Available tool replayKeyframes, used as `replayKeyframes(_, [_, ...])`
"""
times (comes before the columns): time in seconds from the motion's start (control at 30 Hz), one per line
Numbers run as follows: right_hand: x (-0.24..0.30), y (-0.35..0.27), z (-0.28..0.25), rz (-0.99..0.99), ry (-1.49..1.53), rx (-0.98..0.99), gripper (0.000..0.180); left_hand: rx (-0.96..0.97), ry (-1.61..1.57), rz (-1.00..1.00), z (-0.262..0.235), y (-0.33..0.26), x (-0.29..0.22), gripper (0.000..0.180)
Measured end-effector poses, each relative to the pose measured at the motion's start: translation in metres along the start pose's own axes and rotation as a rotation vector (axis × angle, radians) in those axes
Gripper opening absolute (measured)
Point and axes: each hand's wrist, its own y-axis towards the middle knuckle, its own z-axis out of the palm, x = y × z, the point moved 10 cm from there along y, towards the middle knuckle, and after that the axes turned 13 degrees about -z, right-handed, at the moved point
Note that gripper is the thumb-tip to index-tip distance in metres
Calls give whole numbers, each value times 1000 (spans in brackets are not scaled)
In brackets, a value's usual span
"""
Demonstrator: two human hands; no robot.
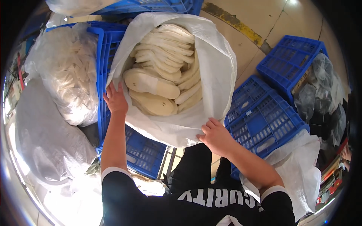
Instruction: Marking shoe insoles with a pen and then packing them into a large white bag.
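Right hand (217,136) pinching, left hand (117,101) splayed apart from it, grip unclear, I touch the white sack (218,62) right of the left-hand blue crate (105,67). Stuffed with insoles (141,81), it's probably heavy yet limp; I'd grasp its folded rim.

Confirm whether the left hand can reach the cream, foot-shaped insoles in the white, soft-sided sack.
Likely yes: the left hand is at the rim of the white, soft-sided sack, whose mouth gapes open, and nothing covers the nearest cream, foot-shaped insoles.
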Motion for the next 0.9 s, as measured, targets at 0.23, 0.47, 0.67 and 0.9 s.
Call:
replayKeyframes(0.23, [8, 0, -103, 262, -224, -505, 13, -74, -1175, -200, -40, -1, 85, 56])
replayKeyframes(0.47, [55, 36, -107, 101, -144, -541, 25, -71, -1591, -448, -27, -28, 100, 46])
replayKeyframes(0.67, [68, -10, -75, 145, -109, -362, 22, -160, -1551, -629, -21, -43, 163, 33])
replayKeyframes(0.9, [83, -9, -54, 41, 26, -384, 19, -370, -974, -182, -97, -72, 128, 32])
